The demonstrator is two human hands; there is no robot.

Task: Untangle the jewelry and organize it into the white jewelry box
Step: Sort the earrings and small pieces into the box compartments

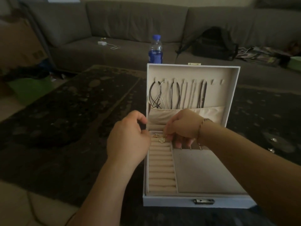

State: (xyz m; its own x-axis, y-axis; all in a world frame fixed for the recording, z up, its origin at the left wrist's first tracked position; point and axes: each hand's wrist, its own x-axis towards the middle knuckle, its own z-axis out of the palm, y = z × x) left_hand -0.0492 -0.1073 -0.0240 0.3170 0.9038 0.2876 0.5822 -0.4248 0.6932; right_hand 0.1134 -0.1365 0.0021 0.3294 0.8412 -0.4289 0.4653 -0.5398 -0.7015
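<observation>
The white jewelry box [192,200] stands open on a dark rug, its lid upright. Several necklaces [164,95], dark and pale cords, hang from hooks inside the lid above a cream pocket. Two gold rings [159,138] sit in the far rows of the cream ring rolls [161,168]. My left hand [128,141] rests at the box's left edge with curled fingers; I cannot tell if it holds anything. My right hand [182,128], a bracelet on its wrist, hovers over the far rows and pinches a small gold piece [165,136] beside the rings.
A blue-capped water bottle [155,49] stands behind the box. A grey sofa [130,26] runs along the back, with a black backpack [215,44] and a white charger [102,43] on it. A green bag [27,88] lies at left.
</observation>
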